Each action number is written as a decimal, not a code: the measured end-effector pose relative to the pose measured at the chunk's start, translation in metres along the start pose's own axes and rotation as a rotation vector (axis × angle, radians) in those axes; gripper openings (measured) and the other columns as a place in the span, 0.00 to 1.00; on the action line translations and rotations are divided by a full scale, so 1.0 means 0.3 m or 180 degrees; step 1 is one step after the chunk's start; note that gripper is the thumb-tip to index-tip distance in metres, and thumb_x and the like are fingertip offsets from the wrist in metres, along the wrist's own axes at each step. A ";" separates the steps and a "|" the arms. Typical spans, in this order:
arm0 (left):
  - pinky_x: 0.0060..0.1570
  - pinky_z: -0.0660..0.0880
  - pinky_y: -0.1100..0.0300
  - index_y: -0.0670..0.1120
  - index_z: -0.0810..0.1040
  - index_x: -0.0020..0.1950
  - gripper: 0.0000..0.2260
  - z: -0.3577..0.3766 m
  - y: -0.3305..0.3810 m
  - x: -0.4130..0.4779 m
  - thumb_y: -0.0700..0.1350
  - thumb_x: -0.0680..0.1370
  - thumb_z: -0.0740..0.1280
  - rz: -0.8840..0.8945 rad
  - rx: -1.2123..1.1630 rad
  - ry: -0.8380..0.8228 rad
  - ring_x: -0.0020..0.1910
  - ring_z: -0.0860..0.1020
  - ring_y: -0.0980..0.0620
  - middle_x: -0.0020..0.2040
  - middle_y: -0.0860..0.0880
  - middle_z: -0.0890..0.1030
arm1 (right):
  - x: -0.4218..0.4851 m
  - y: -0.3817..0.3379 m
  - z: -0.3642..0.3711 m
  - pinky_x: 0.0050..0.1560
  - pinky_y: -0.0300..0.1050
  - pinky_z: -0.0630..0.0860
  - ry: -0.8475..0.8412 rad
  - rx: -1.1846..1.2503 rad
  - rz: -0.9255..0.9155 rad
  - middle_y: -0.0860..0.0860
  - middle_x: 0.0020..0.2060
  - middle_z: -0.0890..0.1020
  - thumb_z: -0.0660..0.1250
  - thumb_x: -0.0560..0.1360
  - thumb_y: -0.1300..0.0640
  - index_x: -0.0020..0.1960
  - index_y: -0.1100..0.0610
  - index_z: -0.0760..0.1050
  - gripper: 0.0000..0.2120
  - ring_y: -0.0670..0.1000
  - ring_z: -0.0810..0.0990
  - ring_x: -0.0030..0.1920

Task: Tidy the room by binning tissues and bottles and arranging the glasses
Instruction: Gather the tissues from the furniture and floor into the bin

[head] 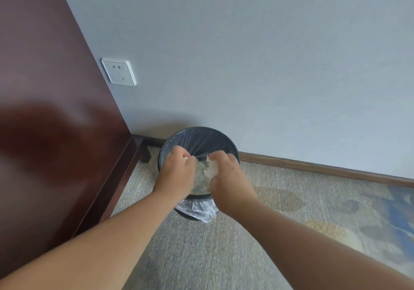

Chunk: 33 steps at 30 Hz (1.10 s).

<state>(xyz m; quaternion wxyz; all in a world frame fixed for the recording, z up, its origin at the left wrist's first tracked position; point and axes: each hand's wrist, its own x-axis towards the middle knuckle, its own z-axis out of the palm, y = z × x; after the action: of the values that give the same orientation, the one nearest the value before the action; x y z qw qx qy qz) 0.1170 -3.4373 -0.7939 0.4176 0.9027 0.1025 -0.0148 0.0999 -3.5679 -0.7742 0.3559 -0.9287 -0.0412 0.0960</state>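
Both hands reach out over a round black bin [198,130] that stands on the carpet [201,249] at the foot of the grey wall [257,43], at the far end of both bare forearms. The bin is lined with a clear plastic bag [197,210] whose loose edge hangs over the near side of the rim. The right hand [228,177] is over the right half of the opening, its thumb and fingers curled in and pinching a white tissue [211,168], which sticks up from the grip just above the mouth of the bin. The left hand [177,168] is over the left half, knuckles up and fingers curled downward, their tips right at the paper; whether they actually have hold of any of it cannot be told from this angle. Between the two hands, inside the liner, lies a heap of crumpled tissues [200,183], pale and greyish. To the left of the bin a dark reddish wooden panel [49,76] runs from near to far, with a short leg showing at its far bottom corner. A white wall socket [118,72] sits on the wall just right of that panel, above the bin. A brown skirting board [313,167] runs along the base of the wall to the right, and the carpet there shows yellow and blue patterning.
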 end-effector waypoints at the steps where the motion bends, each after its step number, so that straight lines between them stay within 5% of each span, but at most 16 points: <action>1: 0.43 0.69 0.54 0.47 0.71 0.50 0.06 0.011 -0.010 0.030 0.48 0.80 0.58 -0.0041 0.0003 -0.0005 0.46 0.74 0.49 0.51 0.48 0.74 | 0.025 0.007 0.008 0.47 0.46 0.72 0.0032 -0.0037 -0.0016 0.51 0.59 0.69 0.55 0.74 0.69 0.67 0.52 0.65 0.24 0.51 0.73 0.52; 5: 0.47 0.74 0.53 0.51 0.72 0.54 0.09 0.056 -0.060 0.109 0.54 0.79 0.62 -0.0135 -0.0035 0.0002 0.47 0.74 0.48 0.56 0.46 0.72 | 0.107 0.056 0.043 0.51 0.50 0.77 0.0158 -0.0145 0.0005 0.51 0.63 0.69 0.58 0.76 0.65 0.69 0.50 0.65 0.23 0.52 0.76 0.53; 10: 0.57 0.69 0.53 0.50 0.64 0.72 0.27 0.084 -0.118 0.147 0.61 0.77 0.61 0.0048 0.0542 -0.0107 0.63 0.71 0.45 0.68 0.44 0.67 | 0.155 0.120 0.085 0.55 0.51 0.77 0.0106 -0.0326 0.0025 0.51 0.67 0.67 0.63 0.76 0.53 0.72 0.50 0.63 0.25 0.52 0.76 0.57; 22: 0.60 0.69 0.56 0.50 0.67 0.69 0.20 -0.013 -0.014 0.039 0.56 0.80 0.58 0.0522 0.0623 0.0029 0.65 0.69 0.52 0.67 0.51 0.69 | 0.079 0.057 -0.057 0.55 0.41 0.72 0.0109 -0.0298 -0.0064 0.48 0.66 0.69 0.59 0.78 0.53 0.70 0.50 0.66 0.20 0.48 0.72 0.60; 33: 0.59 0.68 0.61 0.51 0.70 0.66 0.16 -0.508 0.587 -0.164 0.55 0.80 0.58 0.0855 0.0719 0.0136 0.64 0.69 0.57 0.61 0.56 0.71 | -0.156 -0.457 -0.663 0.45 0.38 0.68 0.0118 -0.0144 -0.0155 0.44 0.64 0.69 0.59 0.78 0.51 0.68 0.49 0.66 0.19 0.45 0.76 0.47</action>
<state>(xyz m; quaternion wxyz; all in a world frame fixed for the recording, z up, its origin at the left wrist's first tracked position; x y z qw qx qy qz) 0.0947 -3.4415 -0.5570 0.3095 0.9496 -0.0125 0.0489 0.0944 -3.6026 -0.5307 0.3377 -0.9368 -0.0594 0.0692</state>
